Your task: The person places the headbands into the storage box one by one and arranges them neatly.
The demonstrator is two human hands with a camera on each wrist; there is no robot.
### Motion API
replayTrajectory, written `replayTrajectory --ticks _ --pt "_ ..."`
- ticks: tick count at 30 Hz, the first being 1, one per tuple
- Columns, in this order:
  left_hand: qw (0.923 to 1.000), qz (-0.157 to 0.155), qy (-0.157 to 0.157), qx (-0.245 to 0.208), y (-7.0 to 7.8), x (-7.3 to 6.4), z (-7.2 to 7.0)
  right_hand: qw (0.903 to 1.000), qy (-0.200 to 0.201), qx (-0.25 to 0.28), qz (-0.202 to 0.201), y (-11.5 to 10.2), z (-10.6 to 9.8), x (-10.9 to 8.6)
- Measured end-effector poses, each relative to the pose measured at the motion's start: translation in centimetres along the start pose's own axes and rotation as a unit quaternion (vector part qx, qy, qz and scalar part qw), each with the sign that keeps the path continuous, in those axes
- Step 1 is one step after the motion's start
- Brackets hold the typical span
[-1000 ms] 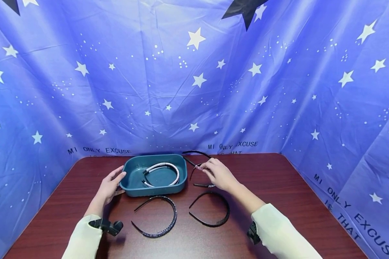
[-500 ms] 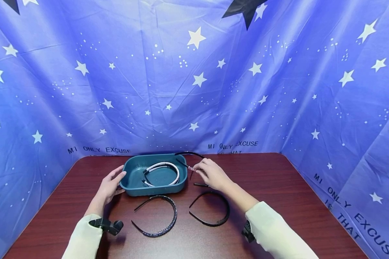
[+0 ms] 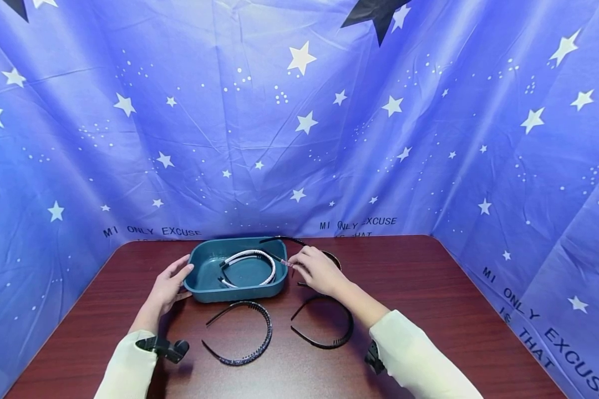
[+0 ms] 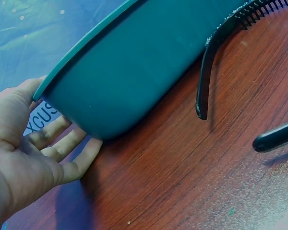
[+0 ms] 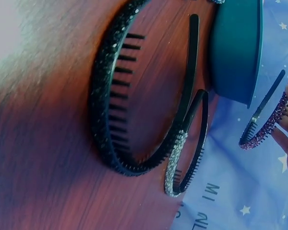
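My left hand (image 3: 166,289) grips the left end of a teal plastic basin (image 3: 239,295), thumb on its rim and fingers against the outer wall in the left wrist view. Inside the basin lies a white headband (image 3: 273,270), with dark parts beside it. My right hand (image 3: 319,270) pinches a pink-glitter headband (image 5: 266,135) just off the basin's right side. That headband's black ends (image 3: 282,238) point left, over the basin's right edge. Beneath the right hand, partly hidden, a silver-glitter headband (image 5: 174,160) lies on the table.
Two more headbands lie in front: a dark glittery one (image 3: 267,338) below the basin and a black one (image 3: 348,330) to its right. The reddish wooden table (image 3: 105,321) meets a blue star-printed cloth (image 3: 259,111) at the back and sides.
My right hand has moved left with the pink-glitter headband, bringing its ends from beside the basin to over its right edge. The left hand and basin stay put.
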State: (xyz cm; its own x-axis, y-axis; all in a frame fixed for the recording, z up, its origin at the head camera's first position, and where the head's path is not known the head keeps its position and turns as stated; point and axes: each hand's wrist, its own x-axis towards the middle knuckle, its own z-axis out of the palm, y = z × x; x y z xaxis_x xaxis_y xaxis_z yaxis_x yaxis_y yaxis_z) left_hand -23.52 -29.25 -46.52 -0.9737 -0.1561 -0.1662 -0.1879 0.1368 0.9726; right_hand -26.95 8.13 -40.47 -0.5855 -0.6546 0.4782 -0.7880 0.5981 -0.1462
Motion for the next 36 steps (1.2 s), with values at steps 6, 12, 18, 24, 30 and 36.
replayTrajectory --ticks 6,12,18,24,30,36 --pt "1.0 0.0 -0.003 -0.002 0.1 0.0 -0.1 0.9999 -0.014 0.001 -0.002 -0.5 0.2 0.7" --pt "1.0 -0.001 -0.003 -0.002 0.1 0.0 -0.2 0.9998 -0.006 -0.001 -0.019 -1.1 0.4 1.2" --pt "1.0 -0.002 -0.003 -0.003 0.1 0.0 -0.2 0.9996 -0.009 -0.003 -0.025 -1.6 0.5 1.4" --pt "1.0 -0.003 -0.003 -0.003 -0.1 0.0 -0.1 0.9995 -0.014 0.001 -0.029 -2.1 0.7 1.5" --pt "1.0 0.0 -0.003 -0.006 -0.1 0.0 -0.1 0.9991 -0.012 -0.005 -0.041 -2.3 0.9 1.9" --pt "1.0 0.0 -0.001 -0.006 -0.1 0.2 -0.1 0.9979 -0.006 -0.025 -0.059 -2.9 1.1 2.0"
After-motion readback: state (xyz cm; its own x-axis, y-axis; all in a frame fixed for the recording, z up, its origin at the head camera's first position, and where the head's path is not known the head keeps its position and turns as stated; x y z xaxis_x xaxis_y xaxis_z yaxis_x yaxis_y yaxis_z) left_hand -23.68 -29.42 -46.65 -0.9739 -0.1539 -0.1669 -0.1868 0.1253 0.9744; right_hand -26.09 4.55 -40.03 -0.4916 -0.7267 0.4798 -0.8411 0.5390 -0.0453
